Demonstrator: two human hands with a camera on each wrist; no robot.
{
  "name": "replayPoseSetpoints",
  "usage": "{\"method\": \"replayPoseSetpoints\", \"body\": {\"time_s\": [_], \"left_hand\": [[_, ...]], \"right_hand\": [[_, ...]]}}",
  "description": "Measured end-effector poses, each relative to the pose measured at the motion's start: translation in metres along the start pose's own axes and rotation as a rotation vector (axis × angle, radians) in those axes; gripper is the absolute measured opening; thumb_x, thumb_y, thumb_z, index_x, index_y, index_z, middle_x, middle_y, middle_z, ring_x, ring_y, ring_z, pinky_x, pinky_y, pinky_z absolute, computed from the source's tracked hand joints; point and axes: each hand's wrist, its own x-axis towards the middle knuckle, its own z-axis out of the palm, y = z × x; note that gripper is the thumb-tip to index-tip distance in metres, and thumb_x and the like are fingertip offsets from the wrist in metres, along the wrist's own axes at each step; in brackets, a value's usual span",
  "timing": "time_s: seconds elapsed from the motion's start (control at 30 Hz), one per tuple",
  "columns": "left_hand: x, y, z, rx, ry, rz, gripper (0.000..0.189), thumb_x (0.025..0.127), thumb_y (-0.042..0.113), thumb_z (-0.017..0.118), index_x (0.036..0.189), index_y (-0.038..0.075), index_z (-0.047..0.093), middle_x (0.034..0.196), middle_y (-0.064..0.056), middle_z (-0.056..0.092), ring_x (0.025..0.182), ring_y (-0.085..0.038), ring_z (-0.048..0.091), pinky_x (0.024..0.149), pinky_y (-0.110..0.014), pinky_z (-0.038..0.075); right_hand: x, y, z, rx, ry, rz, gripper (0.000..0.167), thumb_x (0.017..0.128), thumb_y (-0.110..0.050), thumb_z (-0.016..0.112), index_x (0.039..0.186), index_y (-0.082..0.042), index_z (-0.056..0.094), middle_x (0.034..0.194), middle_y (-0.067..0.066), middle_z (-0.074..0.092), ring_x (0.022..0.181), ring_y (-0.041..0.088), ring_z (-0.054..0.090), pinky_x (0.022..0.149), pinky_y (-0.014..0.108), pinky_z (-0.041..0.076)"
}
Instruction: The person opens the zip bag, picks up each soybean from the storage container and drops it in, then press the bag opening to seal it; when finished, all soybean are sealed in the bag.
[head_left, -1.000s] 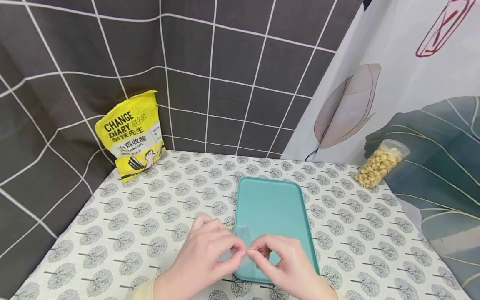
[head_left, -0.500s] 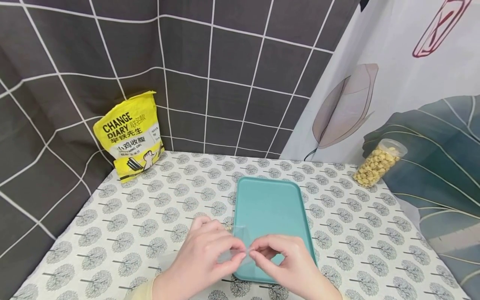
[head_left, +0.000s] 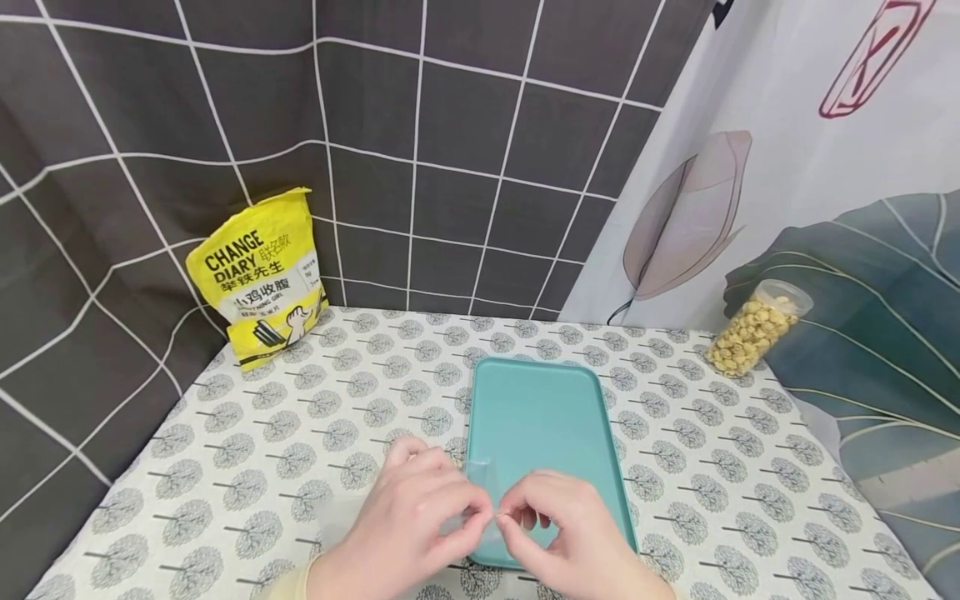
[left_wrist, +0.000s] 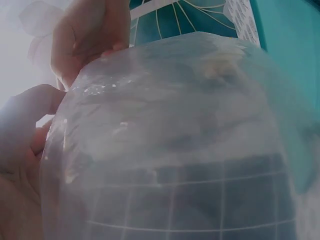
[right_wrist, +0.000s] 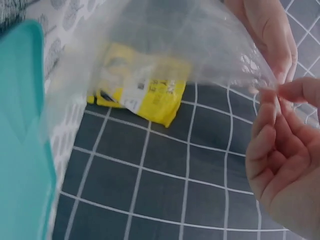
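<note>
A clear plastic bag [left_wrist: 175, 135] hangs between my two hands, over the left side of the teal tray [head_left: 540, 417]. My left hand [head_left: 420, 517] pinches the bag's top edge between thumb and forefinger. Right beside it, my right hand [head_left: 573, 529] pinches the same edge, the fingertips of both hands almost meeting. In the right wrist view the bag [right_wrist: 200, 40] spreads out from the pinched corner, the right hand's [right_wrist: 287, 165] other fingers curled. A blurred tan patch [left_wrist: 220, 67] shows through the film; its kind is unclear.
A yellow snack bag [head_left: 262, 283] stands at the back left against the dark checked curtain [head_left: 480, 167]. A clear jar of popcorn-like pieces [head_left: 753, 333] leans at the back right by the leaf-print curtain [head_left: 862, 317]. A tree-patterned cloth [head_left: 337, 400] covers the table.
The head view has shifted slightly. Both hands stay at nearly the same place, still pinching the bag's edge, with only small finger movements.
</note>
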Motion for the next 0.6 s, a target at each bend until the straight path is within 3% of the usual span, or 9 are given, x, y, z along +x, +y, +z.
{"method": "replayPoseSetpoints", "body": {"time_s": [0.1,0.2,0.37,0.6], "left_hand": [[0.0,0.001,-0.002,-0.027,-0.025,0.003,0.005,0.083,0.022,0.068,0.081,0.026,0.066,0.072,0.021,0.06,0.074,-0.001,0.05,0.083,-0.028,0.031],[0.0,0.001,-0.005,-0.049,-0.049,-0.011,0.003,0.086,0.028,0.068,0.088,0.026,0.067,0.077,0.021,0.063,0.078,-0.001,0.052,0.083,-0.028,0.031],[0.001,0.001,-0.008,-0.068,-0.061,-0.041,0.005,0.084,0.029,0.069,0.089,0.027,0.068,0.08,0.022,0.063,0.079,0.001,0.052,0.083,-0.028,0.031],[0.004,0.003,-0.008,-0.084,-0.034,-0.061,0.005,0.083,0.026,0.07,0.087,0.027,0.067,0.076,0.024,0.061,0.076,0.002,0.049,0.082,-0.027,0.03]], "right_hand": [[0.003,-0.002,-0.003,-0.065,-0.039,-0.025,0.007,0.093,-0.014,0.058,0.087,-0.017,0.061,0.075,-0.011,0.059,0.067,0.0,0.049,0.065,0.004,0.039],[0.005,-0.004,-0.007,-0.048,-0.045,-0.033,0.008,0.094,-0.015,0.056,0.088,-0.016,0.061,0.076,-0.011,0.059,0.067,0.0,0.049,0.065,0.005,0.04],[0.006,-0.004,-0.012,0.023,-0.015,-0.033,0.006,0.093,-0.012,0.059,0.092,-0.012,0.064,0.075,-0.008,0.061,0.066,0.003,0.05,0.065,0.007,0.042],[0.009,-0.003,-0.012,0.026,0.053,-0.064,0.007,0.093,-0.012,0.059,0.09,-0.01,0.065,0.07,-0.007,0.059,0.063,0.004,0.048,0.064,0.006,0.039]]}}
